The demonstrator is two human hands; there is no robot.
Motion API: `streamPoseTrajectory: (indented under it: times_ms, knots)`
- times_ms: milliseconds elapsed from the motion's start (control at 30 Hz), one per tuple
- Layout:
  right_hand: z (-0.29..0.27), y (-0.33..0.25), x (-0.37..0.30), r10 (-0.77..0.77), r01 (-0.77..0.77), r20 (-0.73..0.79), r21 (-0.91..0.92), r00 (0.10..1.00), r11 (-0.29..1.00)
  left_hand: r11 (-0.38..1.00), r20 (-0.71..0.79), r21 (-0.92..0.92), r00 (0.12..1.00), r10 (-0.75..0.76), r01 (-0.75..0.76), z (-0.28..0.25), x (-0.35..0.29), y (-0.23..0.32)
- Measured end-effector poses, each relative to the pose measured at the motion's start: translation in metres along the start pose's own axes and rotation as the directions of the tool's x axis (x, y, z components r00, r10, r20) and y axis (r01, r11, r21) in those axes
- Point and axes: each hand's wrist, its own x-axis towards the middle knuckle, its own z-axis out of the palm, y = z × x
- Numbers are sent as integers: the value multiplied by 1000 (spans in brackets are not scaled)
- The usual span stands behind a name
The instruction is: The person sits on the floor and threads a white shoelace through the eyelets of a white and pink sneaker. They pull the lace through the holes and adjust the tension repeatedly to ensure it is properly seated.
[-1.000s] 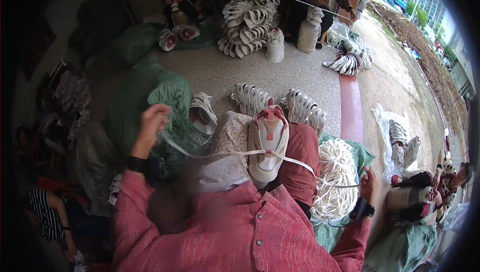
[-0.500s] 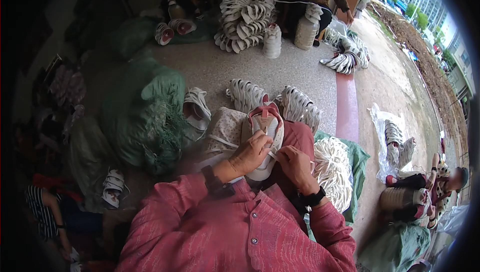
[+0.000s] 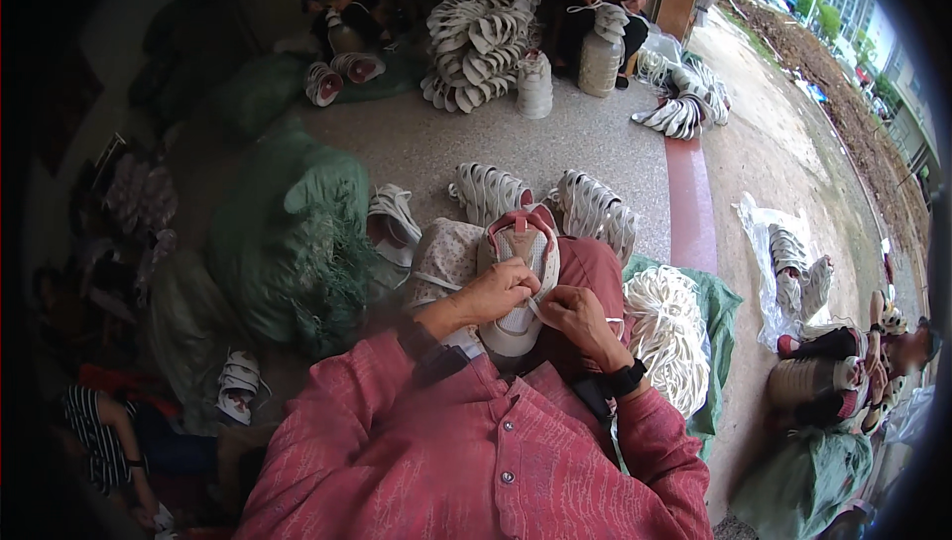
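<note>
A second ago wide apart, the left hand (image 3: 505,288) and right hand (image 3: 577,318) now meet over the shoe (image 3: 516,326), right pinching the lace (image 3: 535,309), left curled, grip unclear; lacing seems under way.

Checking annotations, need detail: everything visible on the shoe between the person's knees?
Off-white and beige shoe with a reddish collar lining, a reddish tab at the tongue top, pale mesh-looking fabric and a smooth-looking rounded toe. It sits between the knees, toe toward the wearer, collar away. The left hand rests over its middle, hiding part of it; the right hand is beside it, pinching a white lace there. Its underside is out of sight.
</note>
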Motion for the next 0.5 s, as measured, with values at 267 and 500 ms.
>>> streamPoseTrajectory:
  times_ms: [267,500]
  knots:
    - [5,2,8,24,-34,-73,-145,997,989,997,10,55,998,58,-58,2,0,-4]
    - [-2,-36,-6,-260,182,-76,-532,963,827,984,-145,81,975,170,-160,-5,-12,-11]
